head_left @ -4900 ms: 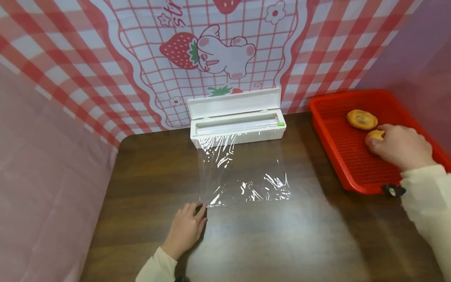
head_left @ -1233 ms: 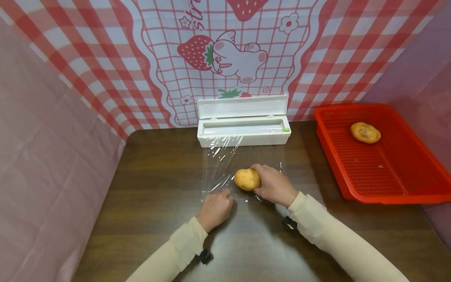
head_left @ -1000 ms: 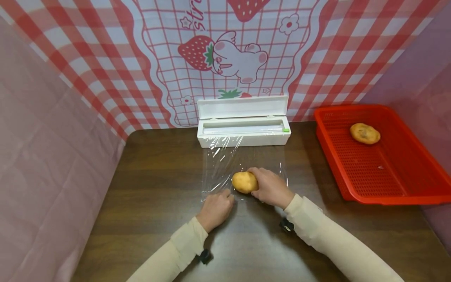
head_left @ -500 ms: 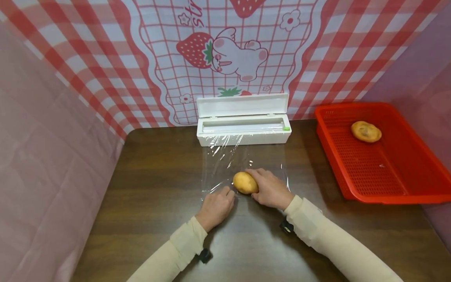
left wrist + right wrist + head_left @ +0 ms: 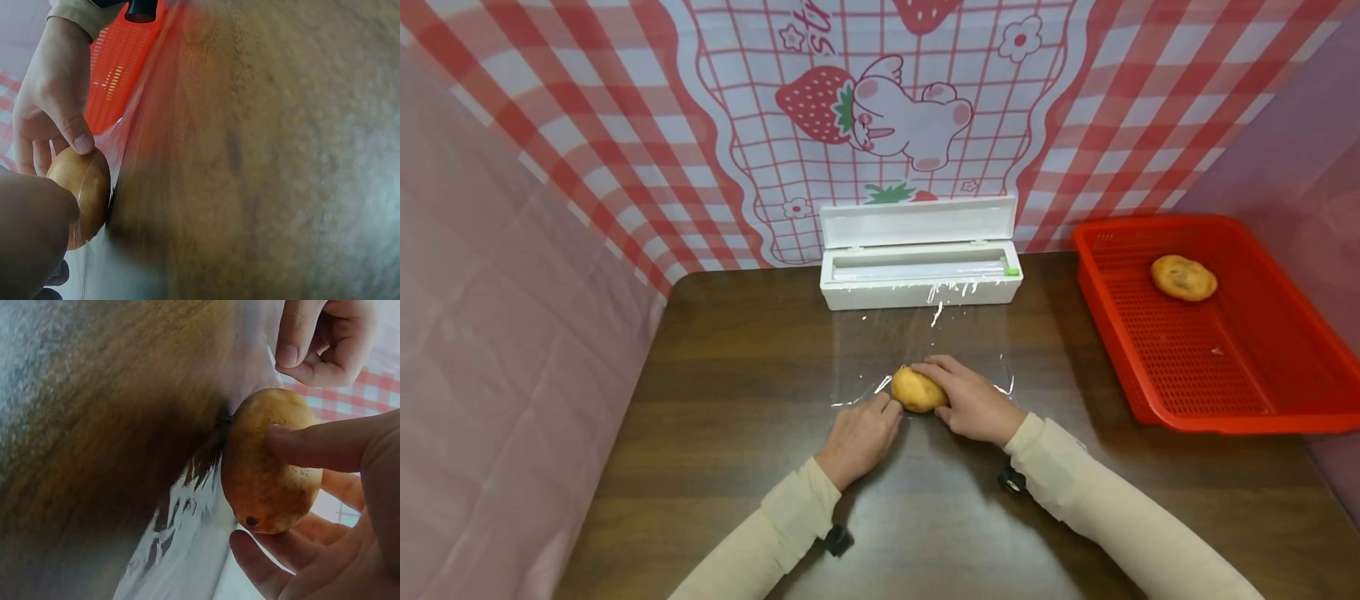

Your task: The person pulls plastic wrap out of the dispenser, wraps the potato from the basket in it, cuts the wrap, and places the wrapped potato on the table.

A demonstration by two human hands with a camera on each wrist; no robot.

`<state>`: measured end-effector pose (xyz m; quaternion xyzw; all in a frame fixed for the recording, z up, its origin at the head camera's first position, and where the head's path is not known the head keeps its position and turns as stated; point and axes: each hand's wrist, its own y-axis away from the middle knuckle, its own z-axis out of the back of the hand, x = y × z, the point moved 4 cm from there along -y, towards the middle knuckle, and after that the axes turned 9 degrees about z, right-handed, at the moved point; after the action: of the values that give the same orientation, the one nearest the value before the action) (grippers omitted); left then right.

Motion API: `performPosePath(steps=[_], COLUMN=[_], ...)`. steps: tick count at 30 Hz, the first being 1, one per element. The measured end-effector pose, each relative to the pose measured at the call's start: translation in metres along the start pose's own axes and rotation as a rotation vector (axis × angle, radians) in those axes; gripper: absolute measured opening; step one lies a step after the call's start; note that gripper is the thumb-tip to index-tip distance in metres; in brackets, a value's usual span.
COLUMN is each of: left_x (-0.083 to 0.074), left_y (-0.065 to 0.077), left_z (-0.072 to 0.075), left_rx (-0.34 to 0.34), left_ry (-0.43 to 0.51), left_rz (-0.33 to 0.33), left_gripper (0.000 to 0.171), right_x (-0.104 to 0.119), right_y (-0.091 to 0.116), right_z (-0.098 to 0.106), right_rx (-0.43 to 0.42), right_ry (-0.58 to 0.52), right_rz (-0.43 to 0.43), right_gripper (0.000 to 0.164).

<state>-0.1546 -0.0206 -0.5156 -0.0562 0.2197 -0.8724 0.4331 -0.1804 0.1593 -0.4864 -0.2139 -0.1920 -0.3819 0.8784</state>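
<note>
My right hand [image 5: 973, 402] holds a yellow-brown potato [image 5: 917, 390] over the near part of a clear sheet of plastic wrap [image 5: 861, 358]. Thumb and fingers span the potato's sides in the right wrist view, where a dark spot marks its skin. My left hand [image 5: 861, 437] is just left of the potato. Its thumb and forefinger pinch the wrap's near edge, as the right wrist view shows. From the pinched edge the film runs back to a white dispenser box [image 5: 921, 293] with its lid raised and a roll inside.
A red plastic basket [image 5: 1112, 333] stands at the right with another potato [image 5: 1183, 277] in it. The box sits at the back of the brown wooden table [image 5: 730, 375], against a checked strawberry-print cloth [image 5: 910, 117]. A pink cloth hangs at the left.
My right hand has brought a potato from the basket onto the wrap. My left hand has moved right along the wrap's near edge. Lately the potato has shifted slightly left, toward the left hand.
</note>
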Motion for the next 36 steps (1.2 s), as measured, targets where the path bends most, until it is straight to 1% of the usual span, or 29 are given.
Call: performPosePath(steps=[4, 9, 12, 17, 21, 25, 30, 33, 36], left_x=[0.0, 0.0, 0.001, 0.003, 0.006, 0.007, 0.008, 0.009, 0.011], left_y=[0.0, 0.0, 0.0, -0.001, -0.004, -0.007, -0.007, -0.008, -0.009], left_z=[0.0, 0.001, 0.001, -0.001, -0.001, 0.0, -0.001, -0.001, 0.001], left_rx=[-0.003, -0.007, -0.003, 0.002, 0.006, 0.015, 0.032, 0.042, 0.034], left_ry=[0.007, 0.024, 0.031, 0.03, 0.024, 0.047, 0.053, 0.055, 0.071], left_rz=[-0.005, -0.006, 0.001, 0.01, 0.027, 0.036, 0.05, 0.059, 0.052], left_gripper=[0.013, 0.014, 0.014, 0.014, 0.014, 0.015, 0.015, 0.013, 0.009], right_x=[0.0, 0.002, 0.003, 0.003, 0.002, 0.001, 0.001, 0.002, 0.002], right_y=[-0.001, 0.002, 0.003, 0.004, 0.002, 0.001, -0.001, -0.001, -0.001], right_z=[-0.002, -0.004, -0.009, -0.021, -0.023, -0.023, -0.019, -0.015, -0.012], right_rx=[0.014, -0.002, -0.003, 0.024, 0.022, 0.017, -0.002, -0.006, 0.009], right_ry=[0.006, 0.06, 0.122, 0.243, 0.303, 0.33, 0.332, 0.312, 0.29], right_rz=[0.021, 0.053, 0.073, 0.107, 0.111, 0.11, 0.141, 0.146, 0.137], right_gripper=[0.073, 0.077, 0.081, 0.091, 0.094, 0.085, 0.071, 0.068, 0.066])
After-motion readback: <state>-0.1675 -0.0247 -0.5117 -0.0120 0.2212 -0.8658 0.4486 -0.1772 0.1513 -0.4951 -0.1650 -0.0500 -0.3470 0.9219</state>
